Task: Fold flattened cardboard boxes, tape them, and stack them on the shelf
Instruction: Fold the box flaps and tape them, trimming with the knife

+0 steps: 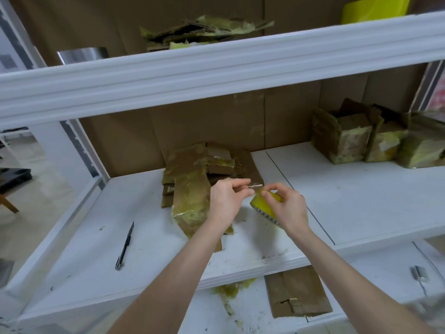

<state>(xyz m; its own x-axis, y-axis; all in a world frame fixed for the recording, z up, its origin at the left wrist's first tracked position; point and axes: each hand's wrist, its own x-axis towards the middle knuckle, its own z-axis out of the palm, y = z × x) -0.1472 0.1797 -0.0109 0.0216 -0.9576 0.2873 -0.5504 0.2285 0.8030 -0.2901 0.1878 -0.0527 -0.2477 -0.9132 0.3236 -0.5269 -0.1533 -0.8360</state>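
On shelf (361, 189), right end: three taped boxes (344, 141), contents unseen.
Left hand (226, 201): pinching clear tape end (255, 186).
Right hand (287, 212): fingers curled round yellow tape roll (261, 208).

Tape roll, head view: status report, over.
Right hand grips tape roll; left hand pinches tape end. Flattened boxes lie unfolded behind. Knife lies clear, left.
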